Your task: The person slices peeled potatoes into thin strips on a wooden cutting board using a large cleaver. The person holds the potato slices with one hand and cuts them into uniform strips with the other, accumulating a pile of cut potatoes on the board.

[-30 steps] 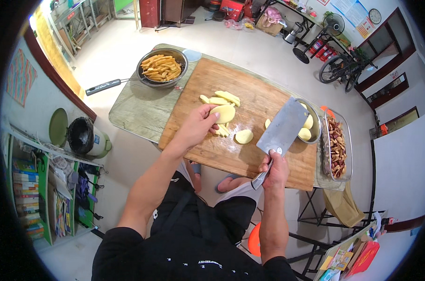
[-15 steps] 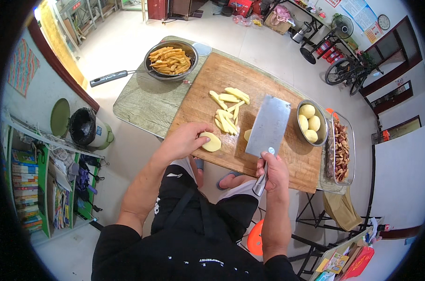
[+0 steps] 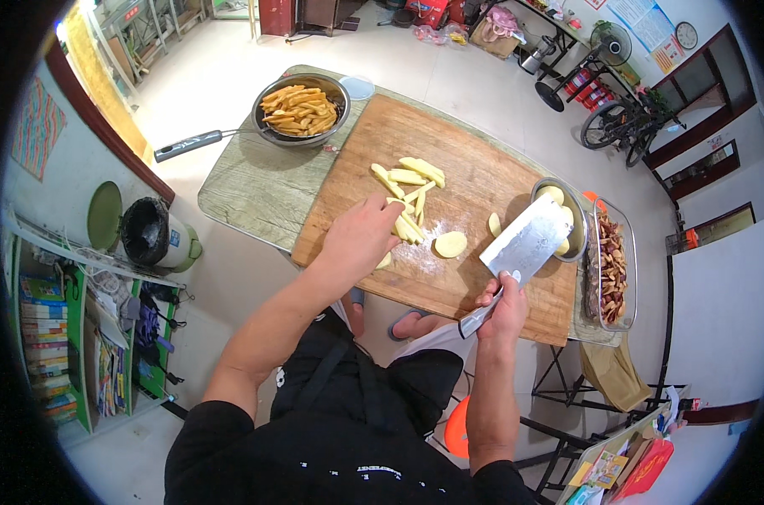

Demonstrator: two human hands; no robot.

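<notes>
My right hand grips the handle of a broad cleaver, its blade raised at the board's right side and covering part of a metal bowl of peeled potatoes. With curled fingers, my left hand closes on the near ends of some raw potato sticks; its fingertips are partly hidden. More potato sticks lie just beyond. An oval potato slice rests on the wooden cutting board, with a thinner slice near the blade. Another slice peeks out beside my left hand.
At the table's far left stands a long-handled metal strainer of browned fries, by a pale round lid. A glass dish of dark reddish-brown pieces is at the right edge. A lined bin stands on the floor at left.
My left hand has left the potato slice and moved forward to the sticks. The cleaver has shifted right and tilted toward the bowl, uncovering slices on the board.
</notes>
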